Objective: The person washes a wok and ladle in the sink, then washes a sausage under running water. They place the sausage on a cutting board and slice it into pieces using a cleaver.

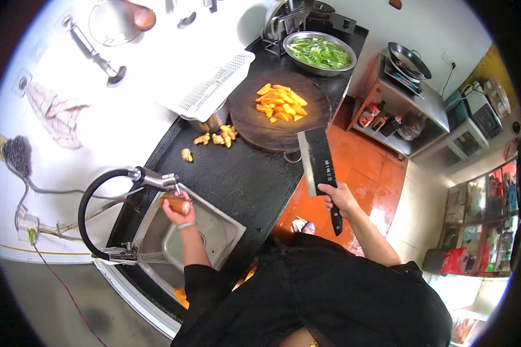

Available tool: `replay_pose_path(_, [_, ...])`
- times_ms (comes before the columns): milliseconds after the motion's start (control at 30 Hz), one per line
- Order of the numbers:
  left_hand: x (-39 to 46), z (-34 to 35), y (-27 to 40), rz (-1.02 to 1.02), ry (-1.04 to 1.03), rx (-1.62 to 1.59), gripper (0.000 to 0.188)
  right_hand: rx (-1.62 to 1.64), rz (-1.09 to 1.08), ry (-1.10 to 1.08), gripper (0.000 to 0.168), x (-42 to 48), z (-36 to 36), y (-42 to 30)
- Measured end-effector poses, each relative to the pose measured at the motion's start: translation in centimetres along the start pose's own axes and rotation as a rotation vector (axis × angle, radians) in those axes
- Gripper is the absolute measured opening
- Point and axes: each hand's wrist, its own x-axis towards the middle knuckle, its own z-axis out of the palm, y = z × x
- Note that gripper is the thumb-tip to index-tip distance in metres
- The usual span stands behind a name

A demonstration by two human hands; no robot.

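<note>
My left hand (188, 215) grips a stubby brown piece of food (176, 204) with a pale end; its exact kind is unclear. That hand is over the stainless-steel sink (219, 236), just below the head of a flexible-hose faucet (156, 178). My right hand (344, 198) holds a black cleaver (320, 158) by its handle, the broad blade raised beyond the counter's front edge. Sliced orange pieces (282, 102), carrot-like in colour, are heaped on a round dark wooden chopping board (249, 126). Several knobs of ginger (226, 136) lie between board and sink.
A white plastic basket (217, 86) rests on a metal pot (215, 121) by the wall. Behind the board stands a steel bowl (351, 60) of cut green vegetables (319, 53). Orange tiles (364, 169) look wet. Across the floor is a metal shelf unit (425, 112) with a wok (410, 60).
</note>
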Motion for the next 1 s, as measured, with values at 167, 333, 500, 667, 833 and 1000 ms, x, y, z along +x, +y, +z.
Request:
replay_pose_path(167, [-0.9, 2.6, 0.3, 0.172, 0.346, 0.17, 0.034, -0.136, -0.053, 0.104, 0.024, 2.5, -7.7, -2.7])
replay_pose_path(333, [-1.3, 5.0, 1.0, 0.289, 0.374, 0.304, 0.033, -0.317, -0.107, 0.043, 0.022, 6.0, -12.0, -6.2])
replay_pose_path(500, [-2.4, 5.1, 1.0, 0.259, 0.385, 0.292, 0.027, -0.564, -0.237, -0.075, 0.029, 10.8, -12.0, -10.1])
replay_pose_path(667, [-4.1, 4.5, 0.2, 0.2, 0.523, 0.199, 0.024, -1.031, -0.423, -0.239, 0.031, 15.6, -8.4, -14.7])
replay_pose_path(833, [-5.9, 4.5, -4.2, 0.251, 0.652, 0.155, 0.028, -1.389, -0.612, -0.46, 0.036, 20.9, -4.8, -18.5])
replay_pose_path(1000, [-5.7, 3.6, -8.9, 0.147, 0.59, 0.084, 0.032, -1.723, -0.702, -0.594, 0.037, 25.6, -1.9, -22.2])
